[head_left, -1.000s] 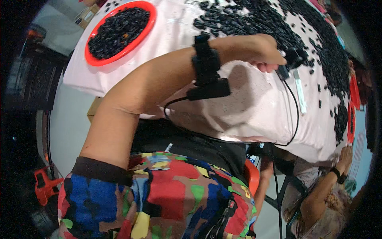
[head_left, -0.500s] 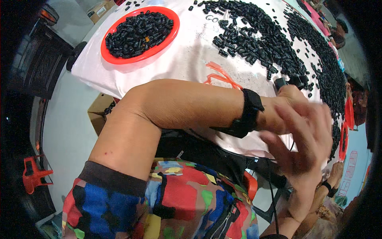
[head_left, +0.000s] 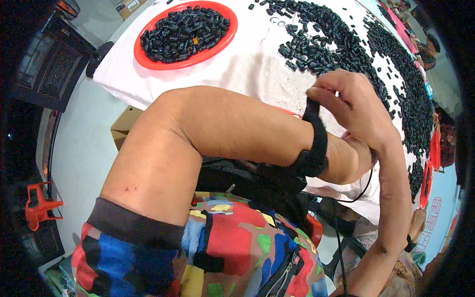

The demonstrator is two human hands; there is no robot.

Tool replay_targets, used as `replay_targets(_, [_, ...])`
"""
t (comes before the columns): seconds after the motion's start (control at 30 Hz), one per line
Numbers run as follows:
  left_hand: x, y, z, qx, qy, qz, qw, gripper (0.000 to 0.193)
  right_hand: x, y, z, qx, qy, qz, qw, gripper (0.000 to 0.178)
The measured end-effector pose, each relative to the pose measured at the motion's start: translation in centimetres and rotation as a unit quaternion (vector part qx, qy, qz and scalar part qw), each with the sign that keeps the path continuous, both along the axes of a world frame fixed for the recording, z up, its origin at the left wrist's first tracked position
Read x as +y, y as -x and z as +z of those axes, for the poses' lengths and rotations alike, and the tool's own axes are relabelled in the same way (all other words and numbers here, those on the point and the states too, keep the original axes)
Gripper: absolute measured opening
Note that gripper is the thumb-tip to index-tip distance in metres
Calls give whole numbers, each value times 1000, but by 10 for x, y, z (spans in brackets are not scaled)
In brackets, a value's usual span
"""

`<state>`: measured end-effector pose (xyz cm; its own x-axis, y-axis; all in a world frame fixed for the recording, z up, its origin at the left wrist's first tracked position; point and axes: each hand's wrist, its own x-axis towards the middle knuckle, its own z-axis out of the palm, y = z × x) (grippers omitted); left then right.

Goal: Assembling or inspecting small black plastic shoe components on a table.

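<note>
My left forearm reaches across the view with a black fabric wrist strap [head_left: 319,141] around it. My right hand [head_left: 354,101] is over the wrist, its thumb and fingers pinching the strap's loose end, which is pulled upward off the band. My left hand [head_left: 363,146] is bent behind my right hand and wrist, so its fingers are hidden. Beyond both hands, many small black cylindrical pieces [head_left: 309,49] lie loose on the white-covered table [head_left: 252,81].
A red round tray [head_left: 144,58] heaped with black pieces and one orange bit stands at the far left. A cardboard box [head_left: 123,123] sits below the table edge, a red stool [head_left: 42,205] on the floor. Another person's hand [head_left: 418,222] shows at right. A thin black cable [head_left: 339,247] hangs nearby.
My right hand has moved up and left from beside my left hand to the strap and taken hold of its end, which is now lifted. My left hand has become mostly hidden.
</note>
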<state>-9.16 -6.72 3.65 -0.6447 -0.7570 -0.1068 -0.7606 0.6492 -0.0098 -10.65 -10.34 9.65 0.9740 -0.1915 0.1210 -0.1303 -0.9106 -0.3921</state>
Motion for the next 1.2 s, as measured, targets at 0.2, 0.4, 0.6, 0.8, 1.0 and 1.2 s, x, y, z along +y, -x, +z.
replay_targets(0.2, [25,25,21,-59,-1,-21,998,20,-20,-4,-10,115,2,-29,993,18])
replay_targets(0.4, [-66,-14,-59,239,256,-112,930,25,28,21,21,-192,141,-70,969,24])
replay_targets(0.6, [-42,-75,-18,185,145,158,959,25,52,14,-5,-250,184,-69,948,41])
replay_targets(0.8, [-72,-71,26,160,21,381,910,24,60,18,-28,-271,213,-168,924,40])
replay_targets(1.0, [-80,-97,24,366,-25,463,807,27,57,-1,-21,-304,240,-178,905,37])
replay_targets(1.2, [-92,-95,10,539,-11,484,689,19,36,-2,-24,-284,238,-195,908,33])
